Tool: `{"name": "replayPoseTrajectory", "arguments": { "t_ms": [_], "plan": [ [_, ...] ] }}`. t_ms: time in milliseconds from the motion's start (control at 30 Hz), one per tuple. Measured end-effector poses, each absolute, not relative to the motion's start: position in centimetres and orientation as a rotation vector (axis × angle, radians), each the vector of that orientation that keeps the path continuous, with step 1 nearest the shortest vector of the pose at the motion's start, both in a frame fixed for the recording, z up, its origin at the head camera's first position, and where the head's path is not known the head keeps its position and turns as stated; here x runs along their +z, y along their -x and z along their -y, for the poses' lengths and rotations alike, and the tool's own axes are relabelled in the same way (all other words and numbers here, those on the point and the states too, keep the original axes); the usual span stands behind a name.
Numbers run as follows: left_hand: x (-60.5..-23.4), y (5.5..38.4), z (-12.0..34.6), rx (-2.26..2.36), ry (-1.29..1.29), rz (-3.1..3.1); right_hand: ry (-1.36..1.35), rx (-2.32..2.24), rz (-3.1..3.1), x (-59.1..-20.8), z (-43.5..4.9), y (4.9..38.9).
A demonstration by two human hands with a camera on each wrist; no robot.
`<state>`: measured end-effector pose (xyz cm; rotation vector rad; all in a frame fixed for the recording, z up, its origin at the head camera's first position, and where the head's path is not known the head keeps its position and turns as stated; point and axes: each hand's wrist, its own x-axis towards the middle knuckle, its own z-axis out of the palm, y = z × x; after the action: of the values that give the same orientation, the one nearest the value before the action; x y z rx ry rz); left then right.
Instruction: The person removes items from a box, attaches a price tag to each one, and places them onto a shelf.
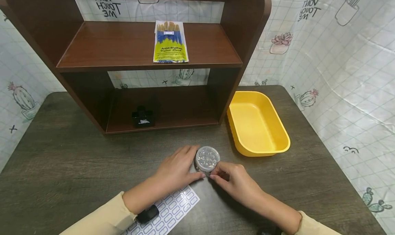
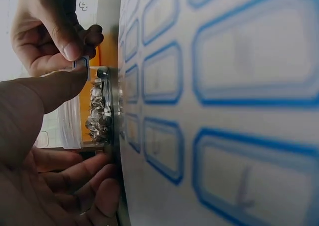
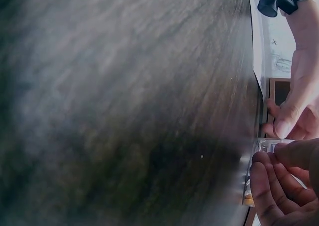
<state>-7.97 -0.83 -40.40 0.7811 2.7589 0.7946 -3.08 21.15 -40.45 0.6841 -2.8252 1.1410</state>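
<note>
A small round clear container [image 1: 207, 158] of shiny silver metal pieces [image 2: 98, 113] stands on the table between both hands. My left hand [image 1: 178, 164] holds it from the left, with the fingers along its far side and the thumb at its front. My right hand [image 1: 236, 182] pinches a small blue-bordered label [image 2: 83, 63] against the container's near side. In the left wrist view, the left thumb touches this label too. Under the left forearm lies a sheet of matching blue-bordered labels [image 1: 176, 211].
A yellow tray [image 1: 257, 125] stands at the right, beside a brown two-level shelf [image 1: 197, 50]. On its upper level lies a pack of artist brushes [image 1: 170, 43]; a black box-like object [image 1: 143, 118] sits on the lower one. Patterned white sheeting [image 1: 339, 91] surrounds the table.
</note>
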Motion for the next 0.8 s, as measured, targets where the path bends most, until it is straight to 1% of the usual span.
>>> {"name": "replayPoseTrajectory", "arguments": {
  "t_ms": [167,567,800],
  "plan": [
    [-40.4,8.5,0.6,0.791,-0.810,-2.741,-0.674,1.145,2.840,-40.5,-21.1,3.0],
    [-40.1,9.0,0.4,0.807,-0.759,-2.707,-0.663,1.109,2.852,-40.4,-21.1,3.1],
    [-40.1,9.1,0.5,0.799,-0.801,-2.720,-0.607,1.053,2.886,-40.3,-20.9,3.1]
  ]
}}
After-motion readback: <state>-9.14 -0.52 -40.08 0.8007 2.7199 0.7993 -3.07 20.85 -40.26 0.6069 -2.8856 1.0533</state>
